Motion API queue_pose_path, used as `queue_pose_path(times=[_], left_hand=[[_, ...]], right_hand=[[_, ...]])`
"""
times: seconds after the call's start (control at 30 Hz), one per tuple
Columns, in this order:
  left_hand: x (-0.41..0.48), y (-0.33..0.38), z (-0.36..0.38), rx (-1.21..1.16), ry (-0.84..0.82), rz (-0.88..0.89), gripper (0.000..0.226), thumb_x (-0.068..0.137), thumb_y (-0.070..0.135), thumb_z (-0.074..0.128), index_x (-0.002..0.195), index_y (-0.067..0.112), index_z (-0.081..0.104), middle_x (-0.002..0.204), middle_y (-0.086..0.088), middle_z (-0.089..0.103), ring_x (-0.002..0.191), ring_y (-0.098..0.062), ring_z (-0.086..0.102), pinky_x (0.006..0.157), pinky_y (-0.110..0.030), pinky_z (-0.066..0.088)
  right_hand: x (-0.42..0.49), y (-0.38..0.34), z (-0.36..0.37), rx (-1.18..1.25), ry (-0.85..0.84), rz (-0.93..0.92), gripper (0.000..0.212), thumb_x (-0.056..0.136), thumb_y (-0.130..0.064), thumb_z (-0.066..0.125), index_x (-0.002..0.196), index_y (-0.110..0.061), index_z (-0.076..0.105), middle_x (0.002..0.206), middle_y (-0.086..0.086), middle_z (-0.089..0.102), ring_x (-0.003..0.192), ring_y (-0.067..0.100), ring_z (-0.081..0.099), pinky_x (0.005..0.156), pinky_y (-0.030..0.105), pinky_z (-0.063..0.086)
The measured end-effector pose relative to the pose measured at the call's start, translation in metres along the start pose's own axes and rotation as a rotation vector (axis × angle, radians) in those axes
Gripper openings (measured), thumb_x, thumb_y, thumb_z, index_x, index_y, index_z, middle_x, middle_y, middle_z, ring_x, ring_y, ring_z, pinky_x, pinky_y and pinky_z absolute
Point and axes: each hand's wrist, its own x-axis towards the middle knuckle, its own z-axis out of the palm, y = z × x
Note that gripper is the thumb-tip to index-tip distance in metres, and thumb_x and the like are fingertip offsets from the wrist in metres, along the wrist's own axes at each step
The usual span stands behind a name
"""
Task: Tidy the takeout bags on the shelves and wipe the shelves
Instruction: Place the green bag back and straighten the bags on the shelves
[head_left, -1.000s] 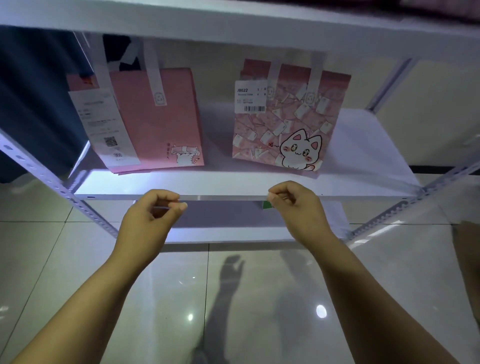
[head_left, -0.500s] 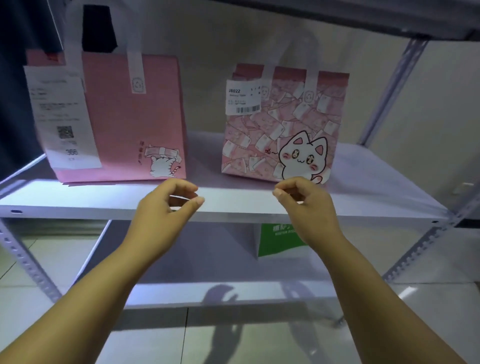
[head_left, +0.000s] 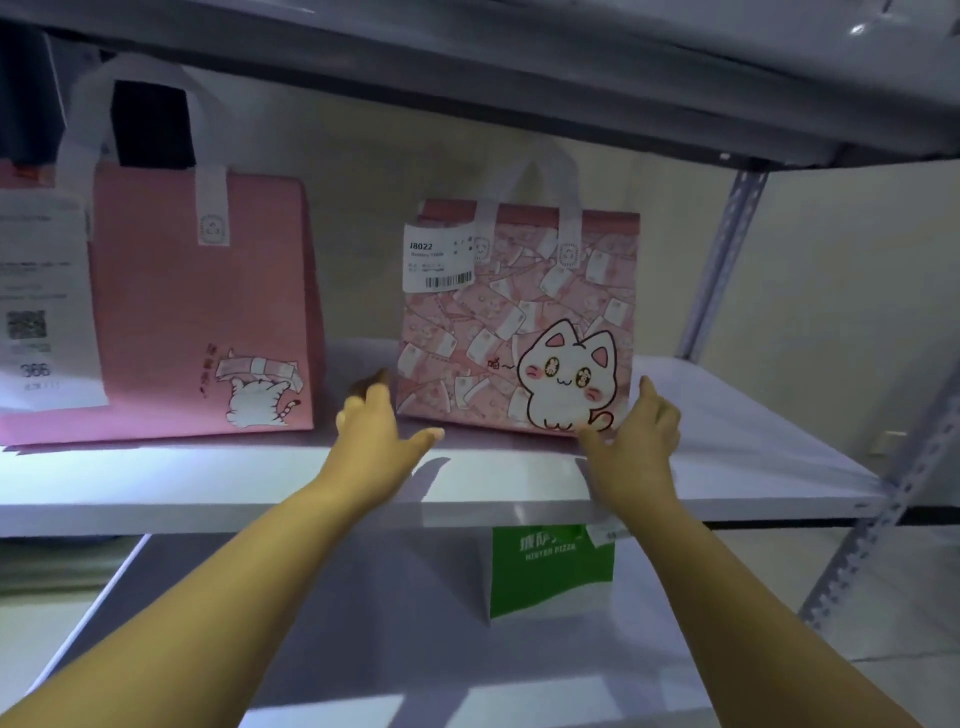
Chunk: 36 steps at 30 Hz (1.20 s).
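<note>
A pink cat-print takeout bag (head_left: 519, 317) with a white label stands upright on the white middle shelf (head_left: 218, 488). My left hand (head_left: 376, 428) reaches to its lower left corner with the fingers spread and straight. At the bag's lower right corner is my right hand (head_left: 636, 434), fingers extended along the side; whether it touches the bag I cannot tell. Left of that bag, on the same shelf, stands a larger plain pink bag (head_left: 202, 306) with a long receipt.
A green pizza bag (head_left: 550, 571) stands on the lower shelf (head_left: 363, 623). The upper shelf (head_left: 519, 62) hangs low overhead. Perforated metal posts (head_left: 722, 260) rise at the right. Bare shelf surface lies to the right of the cat bag.
Both hands were loosely curled in front of the shelf edge; they have opened and moved forward onto the shelf to either side of the cat-print bag. The view has come closer.
</note>
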Motion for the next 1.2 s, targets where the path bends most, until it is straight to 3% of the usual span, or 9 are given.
queue_pose_path(times=[0.1,0.2,0.37,0.5,0.67,0.77,0.9,1.07,1.2], left_hand=[[0.009,-0.009,0.009,-0.034,-0.018,-0.001,0.099,0.076,0.043,0.071,0.147,0.015,0.008,0.145,-0.018,0.029,0.132,-0.033,0.028,0.103,-0.04,0.031],[0.015,-0.014,0.012,-0.088,-0.041,-0.003,0.104,0.073,0.044,0.073,0.148,0.013,0.009,0.148,-0.009,0.033,0.134,-0.025,0.032,0.097,-0.028,0.031],[0.015,-0.015,0.01,-0.113,0.008,0.034,0.076,0.07,0.04,0.075,0.133,0.018,0.039,0.129,-0.003,0.052,0.119,-0.021,0.047,0.091,-0.027,0.037],[0.004,-0.011,0.011,-0.124,0.165,0.008,0.055,0.074,0.04,0.072,0.12,0.021,0.048,0.111,-0.003,0.049,0.09,-0.013,0.044,0.08,-0.027,0.038],[-0.008,-0.012,0.004,-0.127,0.377,-0.01,0.048,0.08,0.039,0.065,0.117,0.013,0.049,0.108,-0.004,0.048,0.087,-0.018,0.048,0.073,-0.028,0.037],[-0.011,-0.014,-0.002,-0.147,0.368,-0.066,0.05,0.082,0.039,0.063,0.121,0.011,0.047,0.116,-0.007,0.049,0.089,-0.019,0.048,0.075,-0.028,0.036],[-0.019,-0.016,-0.007,-0.161,0.327,-0.055,0.048,0.082,0.038,0.063,0.12,0.014,0.048,0.111,-0.001,0.047,0.086,-0.015,0.049,0.075,-0.027,0.036],[-0.023,-0.02,-0.018,-0.193,0.278,-0.033,0.031,0.082,0.036,0.065,0.107,0.024,0.051,0.105,0.002,0.053,0.08,-0.006,0.051,0.073,-0.024,0.037],[-0.028,-0.022,-0.027,-0.238,0.256,-0.026,0.043,0.083,0.033,0.066,0.12,0.018,0.052,0.11,0.003,0.056,0.09,-0.009,0.054,0.078,-0.024,0.039]], right_hand=[[0.001,0.01,0.012,-0.006,-0.031,-0.05,0.089,0.082,-0.029,0.069,0.146,-0.018,0.008,0.146,0.008,0.015,0.134,0.029,0.019,0.109,0.045,0.026],[-0.003,0.016,0.019,0.025,-0.028,-0.149,0.089,0.081,-0.028,0.069,0.145,-0.022,0.008,0.145,0.001,0.016,0.135,0.024,0.023,0.107,0.042,0.032],[0.0,0.017,0.018,0.053,-0.071,-0.163,0.091,0.08,-0.03,0.069,0.146,-0.021,0.007,0.144,0.003,0.022,0.134,0.024,0.029,0.109,0.043,0.034],[-0.001,0.019,0.015,0.057,-0.116,-0.212,0.088,0.077,-0.037,0.07,0.144,-0.024,0.015,0.143,0.002,0.034,0.129,0.02,0.037,0.105,0.042,0.038],[-0.008,0.017,0.013,0.154,-0.137,-0.215,0.058,0.075,-0.037,0.072,0.123,-0.034,0.038,0.121,-0.009,0.053,0.108,0.011,0.053,0.085,0.03,0.051],[-0.016,0.016,0.009,0.201,-0.138,-0.242,0.046,0.077,-0.036,0.071,0.111,-0.041,0.041,0.107,-0.018,0.054,0.094,0.003,0.056,0.072,0.017,0.048],[-0.023,0.016,0.002,0.289,-0.13,-0.218,0.04,0.08,-0.034,0.07,0.109,-0.039,0.043,0.104,-0.02,0.054,0.094,0.001,0.054,0.067,0.013,0.043],[-0.031,0.011,-0.001,0.318,-0.122,-0.178,0.037,0.081,-0.034,0.068,0.111,-0.034,0.046,0.111,-0.007,0.057,0.099,0.009,0.055,0.073,0.023,0.048],[-0.036,0.0,-0.008,0.232,0.002,-0.132,0.052,0.082,-0.034,0.068,0.126,-0.02,0.046,0.123,0.0,0.05,0.112,0.016,0.049,0.092,0.041,0.049]])
